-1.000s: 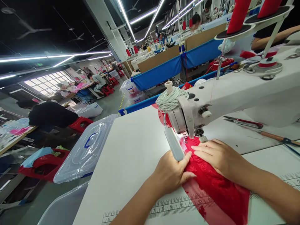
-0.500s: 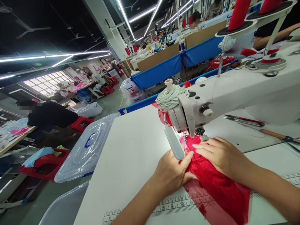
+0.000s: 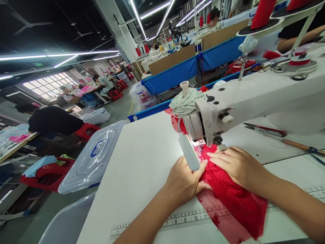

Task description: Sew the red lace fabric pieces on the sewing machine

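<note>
Red lace fabric [image 3: 228, 200] lies on a white sewing table [image 3: 132, 162], its upper end at the needle area of a white industrial sewing machine [image 3: 243, 98], on a workshop floor lit by ceiling strip lights [image 3: 83, 53]. The right hand [image 3: 240, 167] rests on the fabric, palm down and fingers extended close together. The left hand [image 3: 181, 181] meets the fabric's left side with thumb and index finger apart; its other fingers are largely hidden, so whether it pinches the cloth cannot be told. Workers sit at benches beyond a blue cloth panel [image 3: 172, 74] and along the left side, some on red stools [image 3: 87, 131].

A printed ruler scale [image 3: 181, 221] crosses the near tabletop, its 8, 9 and 10 legible. The label [image 3: 141, 96] on a distant clear box is too small to read.

The tabletop runs left from the hands to a straight edge, beside which stands a clear lidded box [image 3: 92, 157]. A slim lamp [image 3: 189, 152] hangs just above the left hand, the machine's head just beyond; red-handled snips [image 3: 273, 131] lie beyond the right forearm.
</note>
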`<state>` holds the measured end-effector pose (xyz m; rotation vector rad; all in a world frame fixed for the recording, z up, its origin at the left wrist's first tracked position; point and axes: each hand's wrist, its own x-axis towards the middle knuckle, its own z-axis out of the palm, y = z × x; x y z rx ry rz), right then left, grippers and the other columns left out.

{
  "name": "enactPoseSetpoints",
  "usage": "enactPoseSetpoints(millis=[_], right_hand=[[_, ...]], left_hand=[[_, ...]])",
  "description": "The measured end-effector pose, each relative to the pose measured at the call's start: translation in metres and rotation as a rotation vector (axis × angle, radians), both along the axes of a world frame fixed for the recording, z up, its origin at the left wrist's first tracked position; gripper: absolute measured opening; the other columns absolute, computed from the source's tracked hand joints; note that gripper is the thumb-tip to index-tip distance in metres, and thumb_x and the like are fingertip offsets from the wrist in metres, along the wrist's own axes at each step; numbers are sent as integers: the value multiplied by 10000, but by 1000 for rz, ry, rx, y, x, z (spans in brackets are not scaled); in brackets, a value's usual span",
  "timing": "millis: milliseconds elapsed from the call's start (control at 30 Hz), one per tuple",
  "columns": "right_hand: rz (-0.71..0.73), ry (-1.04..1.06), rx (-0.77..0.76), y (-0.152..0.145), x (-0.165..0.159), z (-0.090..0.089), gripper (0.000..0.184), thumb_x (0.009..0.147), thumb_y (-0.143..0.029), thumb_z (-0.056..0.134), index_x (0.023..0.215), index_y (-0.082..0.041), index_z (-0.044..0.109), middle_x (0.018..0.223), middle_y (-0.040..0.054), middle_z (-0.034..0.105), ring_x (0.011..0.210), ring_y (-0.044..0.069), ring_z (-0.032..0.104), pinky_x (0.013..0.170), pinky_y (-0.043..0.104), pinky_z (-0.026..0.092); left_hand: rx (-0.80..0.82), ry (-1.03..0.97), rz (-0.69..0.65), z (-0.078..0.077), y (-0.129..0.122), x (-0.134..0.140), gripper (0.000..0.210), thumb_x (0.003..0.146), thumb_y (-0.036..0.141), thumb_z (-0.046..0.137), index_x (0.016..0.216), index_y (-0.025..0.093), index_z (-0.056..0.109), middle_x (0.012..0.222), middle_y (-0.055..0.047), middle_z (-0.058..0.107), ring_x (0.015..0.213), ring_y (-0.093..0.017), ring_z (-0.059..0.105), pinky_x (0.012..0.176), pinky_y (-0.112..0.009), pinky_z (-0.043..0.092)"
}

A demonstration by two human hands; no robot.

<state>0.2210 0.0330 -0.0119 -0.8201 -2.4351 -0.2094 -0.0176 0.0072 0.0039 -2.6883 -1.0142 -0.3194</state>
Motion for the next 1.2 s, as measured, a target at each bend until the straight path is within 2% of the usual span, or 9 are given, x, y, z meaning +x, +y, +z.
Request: enactPoseSetpoints(millis=[233, 500, 600, 733, 833, 900, 1067, 1133, 1200], right_hand=[[-22, -23, -23, 2, -2, -1, 430, 782, 32, 418, 1031, -186, 692, 1128, 48, 735, 983, 190, 605, 733, 316, 462], [-42, 24, -79, 1, -1, -12, 514, 807, 30, 353, 1128, -192, 688, 1217, 78, 700, 1026, 209, 592, 803, 361, 480], [-31, 35, -65, 1, -2, -10, 500, 808, 27, 368, 1096, -208, 702, 1238, 89, 684, 1010, 211, 582, 817, 364, 476], [-9, -27, -4, -3, -7, 9, 343, 846, -3, 451, 977, -206, 695, 1222, 69, 682, 961, 202, 563, 791, 333, 454], [0, -218, -148, -8, -6, 28, 200, 876, -62, 496, 808, -195, 630, 936, 32, 706, 820, 183, 559, 674, 310, 420], [-8, -322, -313, -13, 0, 41, 200, 826, -60, 507, 902, -200, 628, 974, 25, 691, 805, 178, 565, 624, 301, 402], [80, -388, -571, -31, 22, 68, 585, 710, -245, 628, 1286, -243, 526, 1392, 93, 536, 1024, 267, 595, 709, 350, 466], [126, -449, -588, -34, 24, 71, 755, 649, -313, 696, 1366, -255, 467, 1457, 119, 477, 1035, 297, 594, 684, 357, 472], [100, -471, -554, -34, 19, 69, 799, 637, -306, 720, 1385, -257, 443, 1433, 123, 493, 963, 270, 609, 618, 323, 444]], left_hand=[[22, -32, 14, 4, 4, 2, 720, 977, 666, 210, 1261, 158, 635, 994, -128, 699, 921, -252, 620, 873, -403, 484], [74, -83, -31, 2, 8, -2, 733, 986, 648, 137, 1313, 176, 593, 1205, -150, 665, 1118, -280, 591, 1061, -516, 383], [77, -74, -76, 4, 8, -3, 698, 992, 642, 197, 1284, 155, 604, 1158, -164, 675, 1084, -293, 615, 1021, -522, 428], [128, -87, -160, 11, 4, 1, 548, 1022, 520, 311, 1161, 104, 641, 1027, -162, 695, 895, -270, 669, 881, -466, 530], [123, -48, -137, 17, 1, 4, 392, 987, 409, 462, 1098, 81, 645, 984, -168, 691, 768, -245, 665, 707, -391, 570], [87, -6, -111, 25, -3, 4, 300, 902, 329, 594, 1087, 100, 649, 961, -148, 690, 756, -253, 662, 653, -385, 572], [-85, 34, -120, 47, -24, -2, 563, 680, 141, 651, 1239, 170, 590, 1113, -120, 667, 846, -244, 651, 723, -363, 573], [-75, 25, -131, 47, -27, -3, 667, 610, 101, 622, 1271, 169, 567, 1139, -131, 654, 905, -256, 646, 745, -356, 565], [17, 36, -126, 39, -24, -1, 578, 602, 43, 573, 1163, 175, 612, 967, -93, 671, 761, -223, 634, 618, -318, 533]])
